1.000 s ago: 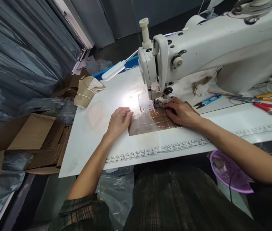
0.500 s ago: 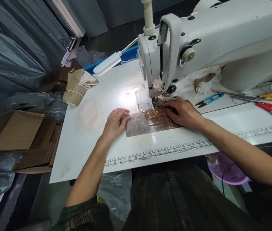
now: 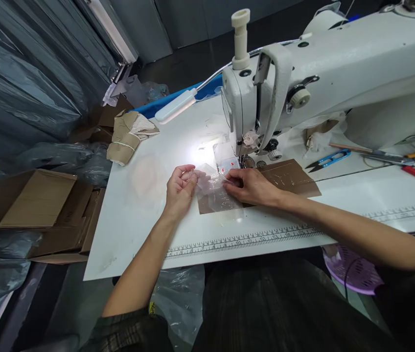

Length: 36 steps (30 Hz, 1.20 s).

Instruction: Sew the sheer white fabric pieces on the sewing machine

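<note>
Since clear film [image 3: 213,183] looks thin and floppy, I'm guessing near weightless, slick, quick to crease. Sits between my hands, partly over brown sheet [image 3: 291,177], close to presser foot [image 3: 243,162]. Left hand [image 3: 181,190] has thumb and fingers closed on film's left side; right hand [image 3: 247,187] looks pinched on it too, tips partly hidden. Best hold imo: light pinch at edges, away from foot. Brown sheet seems stiffer, steadier.

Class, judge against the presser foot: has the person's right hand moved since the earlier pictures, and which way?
Yes, leftward: the right hand was to the right of the presser foot; now its fingertips lie left of it.
</note>
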Tool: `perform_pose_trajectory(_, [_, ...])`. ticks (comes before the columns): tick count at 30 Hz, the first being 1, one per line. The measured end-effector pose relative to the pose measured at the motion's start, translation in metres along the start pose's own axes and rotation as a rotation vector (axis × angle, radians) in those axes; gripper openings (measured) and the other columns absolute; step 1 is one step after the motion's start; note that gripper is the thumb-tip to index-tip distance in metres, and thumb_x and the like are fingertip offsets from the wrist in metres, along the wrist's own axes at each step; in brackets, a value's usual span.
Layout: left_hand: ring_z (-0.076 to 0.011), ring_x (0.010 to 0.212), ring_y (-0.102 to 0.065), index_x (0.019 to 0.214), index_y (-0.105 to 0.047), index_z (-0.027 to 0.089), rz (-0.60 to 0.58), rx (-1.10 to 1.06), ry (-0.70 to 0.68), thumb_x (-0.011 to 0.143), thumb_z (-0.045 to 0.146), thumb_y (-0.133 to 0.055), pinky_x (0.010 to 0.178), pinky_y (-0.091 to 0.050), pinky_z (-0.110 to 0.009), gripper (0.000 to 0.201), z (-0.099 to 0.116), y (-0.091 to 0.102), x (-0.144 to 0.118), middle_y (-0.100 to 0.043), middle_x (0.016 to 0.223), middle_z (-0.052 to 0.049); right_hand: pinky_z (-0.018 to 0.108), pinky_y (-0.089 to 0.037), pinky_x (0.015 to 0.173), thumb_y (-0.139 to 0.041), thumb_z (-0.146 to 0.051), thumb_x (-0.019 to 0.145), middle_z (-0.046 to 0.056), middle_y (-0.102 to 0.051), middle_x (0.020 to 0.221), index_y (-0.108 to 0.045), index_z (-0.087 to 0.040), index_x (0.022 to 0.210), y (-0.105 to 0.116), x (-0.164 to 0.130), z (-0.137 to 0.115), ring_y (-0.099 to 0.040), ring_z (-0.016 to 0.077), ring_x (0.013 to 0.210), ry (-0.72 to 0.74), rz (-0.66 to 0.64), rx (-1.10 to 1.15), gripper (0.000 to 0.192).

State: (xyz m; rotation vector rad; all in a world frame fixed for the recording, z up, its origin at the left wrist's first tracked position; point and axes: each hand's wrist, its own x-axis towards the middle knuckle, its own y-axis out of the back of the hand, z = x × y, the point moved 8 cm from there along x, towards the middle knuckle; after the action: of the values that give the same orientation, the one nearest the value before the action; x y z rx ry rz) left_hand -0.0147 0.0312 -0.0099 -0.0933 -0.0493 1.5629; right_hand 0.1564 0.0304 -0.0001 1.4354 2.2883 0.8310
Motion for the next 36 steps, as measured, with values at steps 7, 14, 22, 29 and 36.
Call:
perform_pose_trajectory(7, [-0.0193,0.086,-0.073,0.105,-0.054,0.019,-0.006,-0.073,0.033,0.073,0.040,-0.082,0.080,-0.061,-0.035,0.047,-0.006,-0.008,0.000,-0.072,0.098,-0.006,0.029,-0.039,0.061,-0.056,-0.027,0.083,-0.001,-0.054,0.067,-0.061,-0.015,0.084,0.003,-0.001,0.013,-0.048,0.0121,0.062,-0.090,0.037,0.217,0.012])
perform_pose_trajectory(14, [-0.0169,0.079,-0.072,0.108,-0.054,0.018,-0.030,-0.043,0.022,0.075,0.038,-0.080,0.076,-0.059,-0.031,0.047,-0.009,-0.006,0.001,-0.073,0.098,-0.008,0.027,-0.040,0.057,-0.053,-0.024,0.084,-0.002,-0.054,0.064,-0.066,-0.014,0.100,0.009,-0.005,0.011,-0.049,0.0120,0.059,0.023,0.096,0.212,0.023])
perform_pose_trajectory(22, [-0.0155,0.074,-0.068,0.105,-0.056,0.018,-0.058,0.040,0.007,0.075,0.033,-0.078,0.061,-0.051,-0.026,0.040,-0.010,-0.007,0.000,-0.074,0.094,-0.008,0.036,-0.053,0.082,-0.052,-0.018,0.086,0.007,-0.074,0.099,-0.071,-0.019,0.099,0.013,-0.016,-0.002,-0.067,0.0189,0.090,0.261,0.231,0.082,0.023])
perform_pose_trajectory(29, [-0.0153,0.081,-0.068,0.106,-0.057,0.018,-0.049,0.028,0.022,0.076,0.027,-0.075,0.064,-0.052,-0.025,0.036,-0.011,-0.006,0.001,-0.073,0.093,-0.006,0.032,-0.052,0.075,-0.055,-0.032,0.095,0.006,-0.071,0.091,-0.072,-0.020,0.101,0.008,-0.019,-0.006,-0.065,0.0159,0.082,0.303,0.191,0.021,0.022])
perform_pose_trajectory(36, [-0.0175,0.083,-0.069,0.104,-0.057,0.019,-0.049,0.008,0.020,0.074,0.030,-0.076,0.069,-0.056,-0.030,0.037,-0.010,-0.009,0.000,-0.072,0.090,-0.006,0.028,-0.043,0.059,-0.054,-0.029,0.097,0.008,-0.065,0.099,-0.074,-0.023,0.104,0.007,-0.041,-0.031,-0.058,0.0140,0.074,0.540,0.379,-0.343,0.022])
